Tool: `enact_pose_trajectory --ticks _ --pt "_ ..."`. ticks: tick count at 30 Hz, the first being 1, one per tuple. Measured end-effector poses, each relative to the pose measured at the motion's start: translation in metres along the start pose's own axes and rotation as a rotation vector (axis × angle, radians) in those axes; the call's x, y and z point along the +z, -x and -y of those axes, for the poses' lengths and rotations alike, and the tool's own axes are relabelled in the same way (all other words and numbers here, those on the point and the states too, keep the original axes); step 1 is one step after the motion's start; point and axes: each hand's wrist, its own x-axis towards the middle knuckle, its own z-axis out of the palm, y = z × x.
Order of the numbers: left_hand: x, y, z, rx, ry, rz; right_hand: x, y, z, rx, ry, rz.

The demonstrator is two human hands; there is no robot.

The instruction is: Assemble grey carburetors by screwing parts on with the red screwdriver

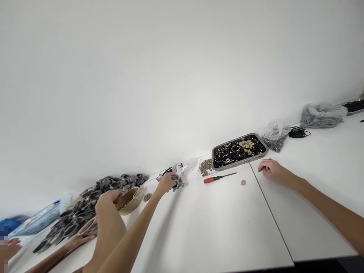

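My left hand (166, 182) reaches far across the white table (216, 227) and is closed around a small grey metal part (179, 184) next to a clear plastic bag (186, 167). My right hand (269, 168) rests on the table just in front of a metal tray (257, 156) full of black parts. Its fingers are curled down, and what they cover is hidden. A red-handled screwdriver (217, 178) and a small pink disc (243, 182) lie between my two hands.
Another person's hand (109, 201) holds a tan bowl (132, 201) beside a long heap of dark grey parts (93, 201); more of their hands (85, 233) lie at the left. A small pile of brass bits (205, 167), bags of parts (322, 115) and a black cable (298, 132) line the wall.
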Motion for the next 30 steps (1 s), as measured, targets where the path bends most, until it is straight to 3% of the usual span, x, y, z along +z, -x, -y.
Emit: enact_pose_trajectory --ticks 5,8,9,12,15,19,23,27,30 --pt "0.003 0.012 -0.091 0.235 0.260 0.302 -0.003 0.001 -0.002 0.044 -0.015 -0.015" --pt "0.018 0.035 -0.153 0.427 0.371 0.489 -0.005 -0.001 -0.004 0.042 -0.021 -0.025" --pt "0.024 0.044 -0.172 0.535 0.396 0.613 -0.005 -0.002 -0.005 0.041 -0.021 -0.029" --pt "0.043 0.067 -0.218 0.674 0.300 0.859 -0.007 -0.005 -0.007 0.038 -0.017 -0.035" --pt "0.057 0.080 -0.243 0.734 0.150 0.966 -0.009 -0.006 -0.007 0.037 -0.019 -0.028" --pt "0.059 0.084 -0.255 0.821 0.052 0.959 -0.010 -0.006 -0.003 0.034 -0.036 -0.002" --pt "0.031 0.082 -0.251 0.946 0.035 0.835 -0.011 -0.005 0.001 0.031 -0.053 0.017" --pt "-0.002 0.063 -0.224 0.894 0.260 0.813 -0.010 -0.005 0.000 0.034 -0.063 0.013" --pt "0.007 0.040 -0.190 0.741 0.581 0.734 -0.009 -0.004 0.000 0.037 -0.064 -0.004"
